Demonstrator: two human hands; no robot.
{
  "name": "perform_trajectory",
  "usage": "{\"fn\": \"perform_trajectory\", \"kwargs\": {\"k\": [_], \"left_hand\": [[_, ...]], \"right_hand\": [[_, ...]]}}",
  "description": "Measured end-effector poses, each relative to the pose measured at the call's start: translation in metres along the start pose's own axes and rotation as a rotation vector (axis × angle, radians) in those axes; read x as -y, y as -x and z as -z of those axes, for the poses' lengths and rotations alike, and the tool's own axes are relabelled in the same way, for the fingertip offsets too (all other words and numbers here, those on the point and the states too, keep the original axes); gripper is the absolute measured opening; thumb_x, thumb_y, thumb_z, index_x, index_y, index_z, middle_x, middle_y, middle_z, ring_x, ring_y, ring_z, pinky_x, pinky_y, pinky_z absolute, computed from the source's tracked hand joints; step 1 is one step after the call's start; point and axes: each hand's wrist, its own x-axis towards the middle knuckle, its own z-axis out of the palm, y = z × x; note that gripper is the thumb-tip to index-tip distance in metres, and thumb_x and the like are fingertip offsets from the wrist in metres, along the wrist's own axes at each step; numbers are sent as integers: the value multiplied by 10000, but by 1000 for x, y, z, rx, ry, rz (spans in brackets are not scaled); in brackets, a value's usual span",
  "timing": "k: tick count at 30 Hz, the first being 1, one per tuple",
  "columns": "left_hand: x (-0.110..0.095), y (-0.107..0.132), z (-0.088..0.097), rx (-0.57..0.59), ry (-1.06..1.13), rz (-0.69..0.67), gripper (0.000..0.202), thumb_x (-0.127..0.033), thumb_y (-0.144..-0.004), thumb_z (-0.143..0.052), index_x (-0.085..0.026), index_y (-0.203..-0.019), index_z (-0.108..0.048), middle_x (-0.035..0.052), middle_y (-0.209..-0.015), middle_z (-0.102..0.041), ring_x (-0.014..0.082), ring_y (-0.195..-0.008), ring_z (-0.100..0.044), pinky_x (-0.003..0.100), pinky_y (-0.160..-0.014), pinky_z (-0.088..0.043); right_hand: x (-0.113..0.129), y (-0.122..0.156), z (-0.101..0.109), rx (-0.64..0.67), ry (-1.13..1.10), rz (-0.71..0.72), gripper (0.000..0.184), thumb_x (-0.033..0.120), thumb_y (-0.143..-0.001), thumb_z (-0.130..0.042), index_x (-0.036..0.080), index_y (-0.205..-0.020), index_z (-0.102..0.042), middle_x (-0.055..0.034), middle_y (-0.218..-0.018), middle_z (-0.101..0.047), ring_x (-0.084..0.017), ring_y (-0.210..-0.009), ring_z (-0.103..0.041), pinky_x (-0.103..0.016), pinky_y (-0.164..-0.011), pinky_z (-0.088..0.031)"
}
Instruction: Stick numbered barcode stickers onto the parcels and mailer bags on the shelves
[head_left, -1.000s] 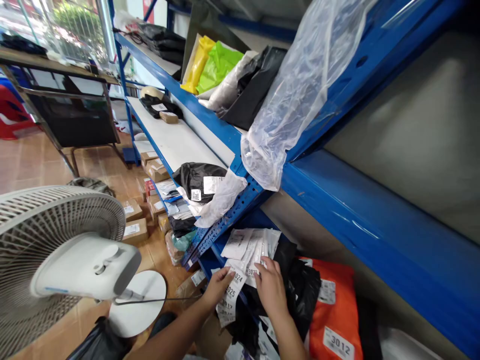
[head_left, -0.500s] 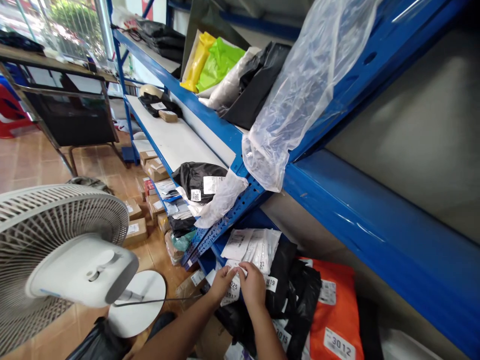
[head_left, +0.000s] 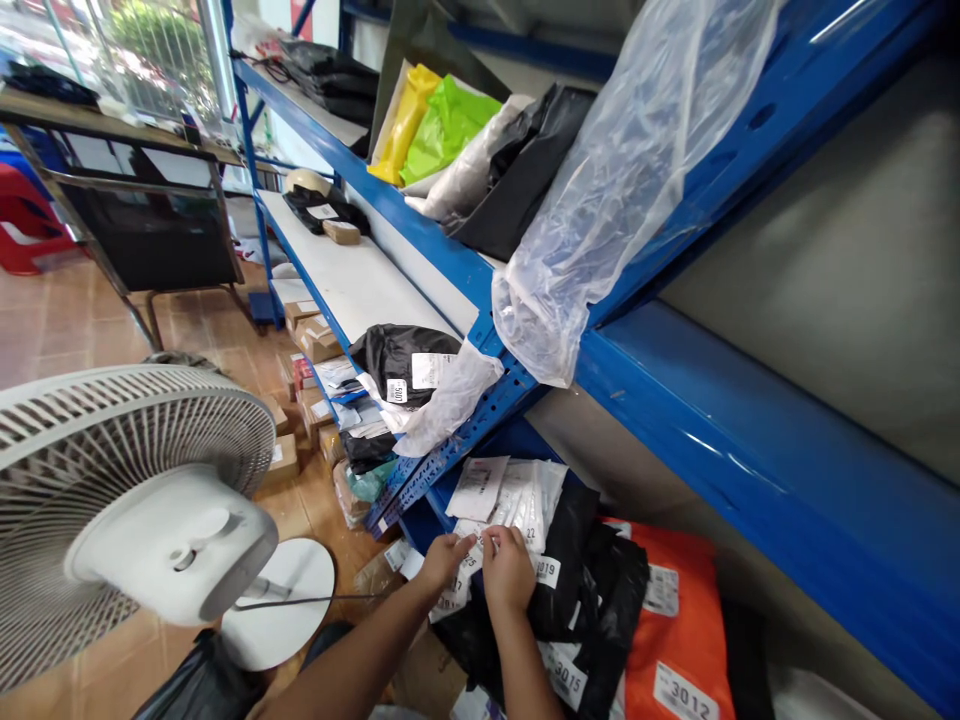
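Observation:
Low on the bottom shelf, my left hand [head_left: 448, 560] and my right hand [head_left: 508, 568] are close together over white packets [head_left: 517, 500] with number labels. Thumb and fingers of both hands are pinched on a small white label [head_left: 481, 538], mostly covered by the fingertips. Beneath and left of the hands lie more numbered labels, partly hidden. To the right is a black mailing bag [head_left: 566, 540] marked 3019. Another black bag below bears a 3015 label [head_left: 564, 675]. Farther right stands an orange mailing bag [head_left: 679, 610] labelled 3012.
A white fan [head_left: 172, 540] stands close on the left, its cable running toward the shelf. The blue rack beam [head_left: 750, 440] slants across the right. Clear plastic sheeting [head_left: 600, 210] hangs from the rack. A black parcel [head_left: 401, 350] rests on the middle shelf; cardboard boxes [head_left: 319, 340] sit below.
My fingertips have come slightly apart, with both hands still low over the white packets. The whole view has shifted a little, so the rack and bags appear farther right.

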Motion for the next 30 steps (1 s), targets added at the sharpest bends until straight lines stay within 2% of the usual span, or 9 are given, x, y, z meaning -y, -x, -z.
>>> {"fn": "perform_trajectory", "kwargs": {"k": [3,6,10,13,15,17,19,24,30], "left_hand": [[-3,5,11,45,-74,36,497,-600,-444,-731,-182,-422,-463,-85,-373,-335,58,-401,-255,246,-445,-155],[-14,14,37,171,-132,60,430,-497,-390,-800,-151,-420,-546,-72,-360,-380,60,-376,-277,242,-427,-148],[-35,19,62,224,-88,-32,428,-543,-488,-752,-136,-525,-627,-52,-437,-464,70,-430,-326,225,-452,-218],[-48,12,54,189,-4,-139,469,-599,-559,-687,-141,-660,-658,-33,-548,-533,90,-517,-398,227,-522,-302],[-52,3,41,166,38,-182,506,-624,-559,-671,-144,-721,-661,-23,-596,-558,104,-560,-437,236,-563,-336],[-51,-9,28,149,61,-193,542,-657,-534,-660,-142,-703,-648,-16,-593,-560,112,-563,-452,248,-573,-350],[-47,-20,18,136,64,-186,557,-678,-492,-664,-142,-637,-621,-14,-564,-550,113,-543,-451,256,-562,-351],[-32,-38,9,74,19,-167,553,-691,-455,-652,-160,-578,-559,-33,-499,-496,98,-481,-402,251,-507,-317],[-20,-45,7,-43,-114,-180,516,-696,-547,-553,-198,-494,-430,-70,-456,-367,92,-490,-336,242,-506,-278]], "right_hand": [[1,0,-1,8,16,-18,189,235,-858,-445,223,-815,-629,-53,-877,-624,-187,-777,-619,-269,-563,-378],[1,2,3,-2,73,-38,158,227,-839,-473,227,-905,-616,-71,-950,-611,-205,-788,-624,-280,-551,-383],[0,-3,14,-42,68,-16,231,182,-804,-496,193,-1018,-583,-109,-1029,-588,-256,-883,-612,-326,-638,-449],[4,-21,24,-21,-5,257,320,103,-821,-399,193,-1053,-599,-98,-1050,-628,-246,-1035,-561,-371,-879,-431],[8,-37,29,100,11,383,424,35,-799,-355,187,-1112,-597,-92,-1119,-637,-233,-1141,-508,-370,-974,-375],[12,-51,31,232,71,357,457,12,-777,-355,169,-1128,-601,-109,-1096,-659,-242,-1099,-547,-366,-936,-400],[12,-59,32,285,105,291,432,40,-789,-369,159,-1133,-601,-121,-1001,-691,-246,-960,-618,-352,-845,-440],[5,-56,28,262,45,279,273,202,-866,-426,169,-1043,-631,-85,-935,-708,-212,-909,-629,-286,-807,-438],[7,-53,15,172,65,205,117,181,-812,-539,195,-841,-652,-34,-843,-701,-195,-841,-615,-267,-743,-407]]}}
